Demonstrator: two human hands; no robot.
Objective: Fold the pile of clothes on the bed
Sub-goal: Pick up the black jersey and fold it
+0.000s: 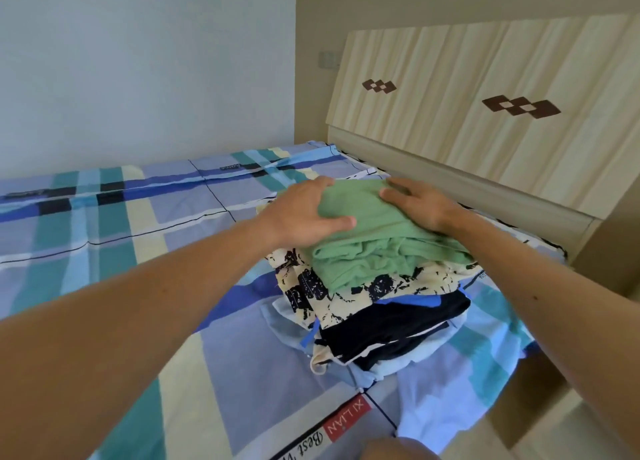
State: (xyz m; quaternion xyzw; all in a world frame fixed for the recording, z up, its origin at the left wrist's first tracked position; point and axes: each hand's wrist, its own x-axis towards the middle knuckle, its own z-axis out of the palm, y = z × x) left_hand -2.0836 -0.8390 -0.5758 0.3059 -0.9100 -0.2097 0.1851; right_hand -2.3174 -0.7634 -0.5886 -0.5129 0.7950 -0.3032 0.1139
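A folded green garment (377,245) lies on top of a stack of folded clothes near the headboard corner of the bed. Under it are a cream and black patterned piece (322,293), a black piece with blue trim (391,324) and a pale blue piece (294,324) at the bottom. My left hand (301,214) lies on the green garment's left side, fingers over its far edge and thumb on top. My right hand (419,203) presses flat on its right side with straight fingers.
The bed (114,224) has a blue, teal and cream checked sheet stretching to the left. A pale wooden headboard (485,113) with dark diamond inlays stands to the right. A white wall is behind. The bed's edge and floor (568,425) show at bottom right.
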